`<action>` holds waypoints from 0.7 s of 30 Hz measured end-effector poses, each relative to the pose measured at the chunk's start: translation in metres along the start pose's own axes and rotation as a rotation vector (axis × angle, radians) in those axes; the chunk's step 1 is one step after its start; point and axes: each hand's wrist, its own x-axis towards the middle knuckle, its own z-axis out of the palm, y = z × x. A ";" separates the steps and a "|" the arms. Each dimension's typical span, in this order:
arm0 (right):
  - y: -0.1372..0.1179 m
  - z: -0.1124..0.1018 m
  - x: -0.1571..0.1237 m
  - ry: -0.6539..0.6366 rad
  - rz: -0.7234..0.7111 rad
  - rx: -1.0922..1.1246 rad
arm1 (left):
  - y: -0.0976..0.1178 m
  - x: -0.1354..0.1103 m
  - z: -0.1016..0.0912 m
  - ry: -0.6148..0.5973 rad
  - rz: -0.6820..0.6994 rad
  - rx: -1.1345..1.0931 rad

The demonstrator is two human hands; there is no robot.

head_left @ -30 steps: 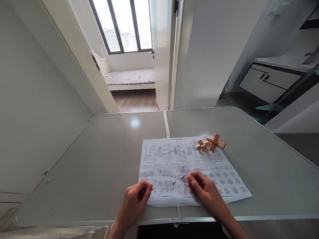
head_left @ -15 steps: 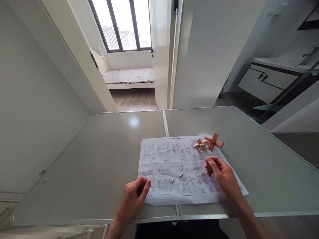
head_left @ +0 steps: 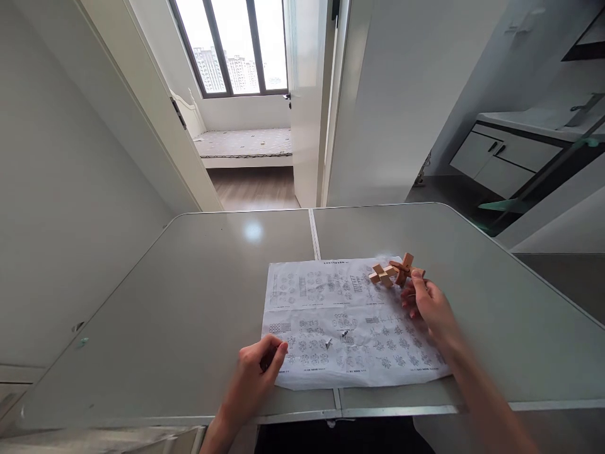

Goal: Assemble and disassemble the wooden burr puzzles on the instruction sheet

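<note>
My right hand point(head_left: 428, 302) reaches to the far right part of the printed sheet. Its thumb and fingers close on the right arm of a reddish-brown interlocking wooden puzzle point(head_left: 404, 263), which still rests on the sheet. Just left of it, touching or nearly so, lies a paler cross-shaped wooden puzzle point(head_left: 382, 275). My left hand point(head_left: 262, 362) rests at the lower left edge of the paper sheet point(head_left: 307, 318), fingers curled and thumb against the index finger. Whether anything is inside it is hidden. Two small metallic bits point(head_left: 328, 343) lie mid-sheet.
The grey-green table point(head_left: 203, 302) has a metal seam point(head_left: 314, 233) down its middle and a pale rim. Beyond it stand an open door point(head_left: 309, 113) and a bed point(head_left: 246, 144) under a window. A washbasin cabinet point(head_left: 508, 151) is at far right.
My right hand has moved away from me and to the right, from above the sheet to the reddish-brown wooden puzzle, and has taken hold of it. My left hand stays in place.
</note>
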 end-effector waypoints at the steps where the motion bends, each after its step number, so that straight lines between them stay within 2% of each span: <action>1: 0.000 0.000 0.001 0.006 -0.002 -0.012 | 0.000 0.000 0.000 -0.001 -0.002 -0.001; 11: -0.006 0.000 -0.009 0.085 -0.018 -0.113 | 0.003 0.000 0.000 -0.008 0.007 0.000; 21: 0.004 0.000 -0.004 0.112 -0.040 -0.019 | 0.005 -0.001 -0.001 -0.008 0.005 0.019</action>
